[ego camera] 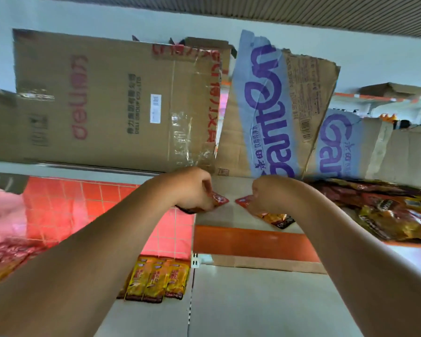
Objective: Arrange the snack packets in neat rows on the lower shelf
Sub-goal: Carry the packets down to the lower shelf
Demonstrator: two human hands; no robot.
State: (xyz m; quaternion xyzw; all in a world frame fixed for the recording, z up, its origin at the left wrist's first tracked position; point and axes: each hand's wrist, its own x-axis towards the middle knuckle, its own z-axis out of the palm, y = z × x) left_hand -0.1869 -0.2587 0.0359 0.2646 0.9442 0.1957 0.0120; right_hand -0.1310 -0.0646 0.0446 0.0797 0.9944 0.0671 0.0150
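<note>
Bright, flat light in a wide-angle view that is soft all over.

The light is even and cool, with hardly a shadow anywhere, and its source cannot be told. Clear tape (184, 135) on the cardboard box (102, 100) at centre catches white glare, and the red floor tiles (66, 203) at left glow with a washed pink sheen. Straight edges bow and lean toward the frame's borders. Blur smears the heap of packets (396, 215) at the right edge and the pink patch at far left. The left hand (192, 190) and right hand (267, 195) are soft-edged, as are the red packet (219, 199) and second packet (277, 218) they pinch. Print on the yellow packets (156, 278) at lower centre is barely legible.
</note>
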